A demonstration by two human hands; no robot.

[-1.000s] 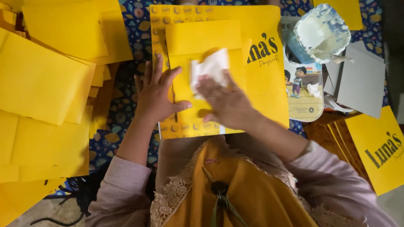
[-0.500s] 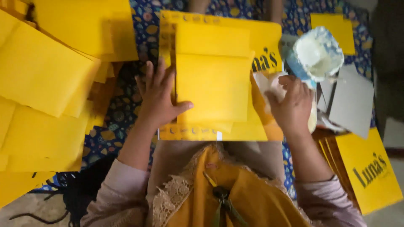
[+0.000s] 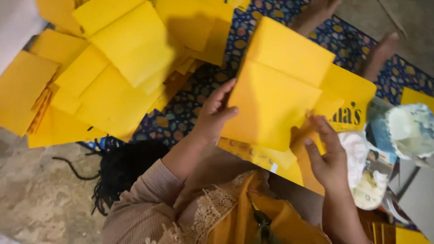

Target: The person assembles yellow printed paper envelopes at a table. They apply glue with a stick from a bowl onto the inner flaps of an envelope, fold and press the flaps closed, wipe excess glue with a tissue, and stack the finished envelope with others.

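Your two hands are both on one yellow envelope (image 3: 271, 106), held tilted over your lap, its folded flap (image 3: 289, 52) at the far end. Your left hand (image 3: 214, 117) clamps its left edge, thumb on top and fingers behind. Your right hand (image 3: 327, 156) sits at the lower right corner with the fingers spread and half open; you cannot tell whether it pinches the paper or only rests against it. The hands are apart, one at each side of the envelope.

Under the envelope lies one larger yellow sheet (image 3: 348, 97) with dark lettering, mostly covered. One more yellow sheet (image 3: 264, 156) with a spotted edge pokes out beneath, across your lap.

To your left is a loose pile of yellow envelopes (image 3: 113, 68); about ten show, overlapping, so an exact count is not possible. They lie on one blue patterned cloth (image 3: 190, 106), which shows between the pile and your left hand.

By your right hand there is one white cloth (image 3: 357, 149), just beside the wrist, and one pale crumpled bag (image 3: 411, 129) further right, with one grey card (image 3: 418, 199) below it. One more yellow piece (image 3: 416, 97) peeks in at the right edge.

Two bare feet (image 3: 379, 52) of a person rest on the cloth beyond the envelope. A black tassel of threads (image 3: 113, 174) lies by your left elbow on the stone floor (image 3: 36, 199).
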